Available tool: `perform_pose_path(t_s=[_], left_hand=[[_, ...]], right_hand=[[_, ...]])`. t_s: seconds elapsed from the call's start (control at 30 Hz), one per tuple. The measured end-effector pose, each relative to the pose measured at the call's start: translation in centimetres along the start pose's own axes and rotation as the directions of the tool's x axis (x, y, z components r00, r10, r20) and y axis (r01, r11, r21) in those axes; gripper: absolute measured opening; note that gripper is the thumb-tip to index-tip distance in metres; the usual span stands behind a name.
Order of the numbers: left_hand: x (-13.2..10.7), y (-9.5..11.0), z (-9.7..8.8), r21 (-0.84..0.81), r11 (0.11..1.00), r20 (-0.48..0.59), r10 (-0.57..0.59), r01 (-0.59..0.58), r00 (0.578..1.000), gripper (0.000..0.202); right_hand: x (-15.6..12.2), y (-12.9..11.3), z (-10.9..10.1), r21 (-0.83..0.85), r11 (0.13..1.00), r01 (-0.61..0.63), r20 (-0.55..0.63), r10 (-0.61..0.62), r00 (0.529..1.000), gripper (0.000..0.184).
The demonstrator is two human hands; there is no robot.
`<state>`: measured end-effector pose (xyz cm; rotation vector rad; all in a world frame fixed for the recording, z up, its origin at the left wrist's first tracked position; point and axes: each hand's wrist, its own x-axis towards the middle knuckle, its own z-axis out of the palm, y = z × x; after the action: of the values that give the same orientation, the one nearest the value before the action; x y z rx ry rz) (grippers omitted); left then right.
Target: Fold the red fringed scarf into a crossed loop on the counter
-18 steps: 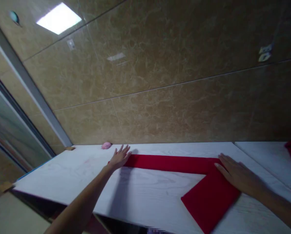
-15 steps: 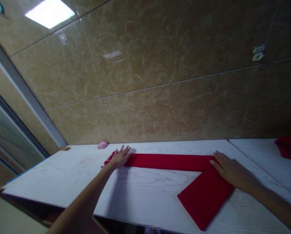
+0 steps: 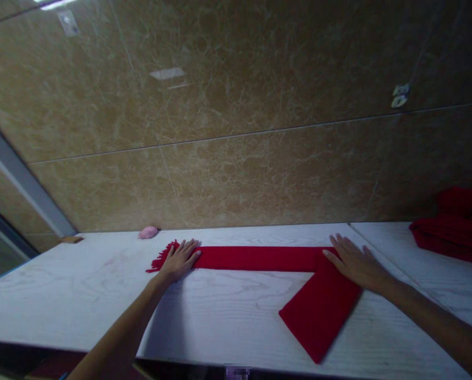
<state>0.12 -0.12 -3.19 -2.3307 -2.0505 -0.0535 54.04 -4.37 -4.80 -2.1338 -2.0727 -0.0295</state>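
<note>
Red scarf [image 3: 260,258] flat on white table [image 3: 81,295], left hand [image 3: 178,259] and right hand [image 3: 355,263] both spread open upon it.

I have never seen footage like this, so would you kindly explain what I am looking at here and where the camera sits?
There is no machine: the camera is worn on a person's head and looks down at their two bare hands. A long red scarf lies on a pale wooden table against a brown tiled wall. The left hand presses flat on its fringed end; the right hand presses flat where the scarf is folded at an angle. Neither hand grips anything. A small pink object sits by the wall, and more red cloth lies at the far right.
</note>
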Motion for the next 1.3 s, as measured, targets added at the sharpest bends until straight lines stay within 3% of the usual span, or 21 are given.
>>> perform_pose_path(t_s=[0.1, 0.2, 0.33, 0.47, 0.67, 0.8, 0.9, 1.13, 1.3], left_hand=[[-0.1, 0.0, -0.1, -0.009, 1.000, 0.000, 0.010, -0.010, 1.000, 0.059], [-0.1, 0.0, -0.1, -0.011, 1.000, 0.000, 0.008, -0.008, 1.000, 0.059], [-0.1, 0.2, -0.2, -0.006, 1.000, 0.006, -0.010, 0.010, 1.000, 0.059], [0.0, 0.1, 0.0, -0.007, 1.000, -0.002, -0.012, 0.012, 1.000, 0.060], [0.2, 0.0, 0.2, -0.017, 1.000, -0.002, -0.020, 0.020, 1.000, 0.060], [0.1, 0.2, 0.1, -0.032, 0.999, -0.003, -0.018, 0.018, 1.000, 0.060], [0.1, 0.2, 0.0, -0.040, 0.999, -0.005, -0.016, 0.016, 1.000, 0.060], [0.4, -0.2, 0.3, -0.047, 0.999, -0.020, -0.003, 0.002, 1.000, 0.060], [0.2, 0.1, 0.0, -0.031, 0.999, 0.011, -0.020, 0.020, 1.000, 0.061]], right_hand=[[0.9, -4.0, -2.3, 0.004, 0.999, 0.043, -0.016, -0.043, 0.999, 0.075], [1.4, -10.7, -3.6, 0.054, 0.974, 0.221, 0.033, -0.223, 0.974, 0.073], [2.2, -20.2, -3.6, 0.169, 0.909, 0.381, 0.128, -0.404, 0.906, 0.081], [3.4, -25.5, -2.2, 0.215, 0.901, 0.378, 0.171, -0.416, 0.893, 0.084], [3.6, -26.4, 1.3, 0.191, 0.929, 0.316, 0.195, -0.351, 0.916, 0.081], [4.0, -27.0, 0.2, 0.214, 0.928, 0.305, 0.228, -0.351, 0.908, 0.083], [4.3, -28.1, -0.3, 0.249, 0.900, 0.357, 0.156, -0.401, 0.903, 0.084], [3.7, -28.9, 2.0, 0.245, 0.901, 0.359, 0.168, -0.404, 0.899, 0.085], [4.5, -30.5, 0.2, 0.280, 0.890, 0.360, 0.150, -0.411, 0.899, 0.087]])
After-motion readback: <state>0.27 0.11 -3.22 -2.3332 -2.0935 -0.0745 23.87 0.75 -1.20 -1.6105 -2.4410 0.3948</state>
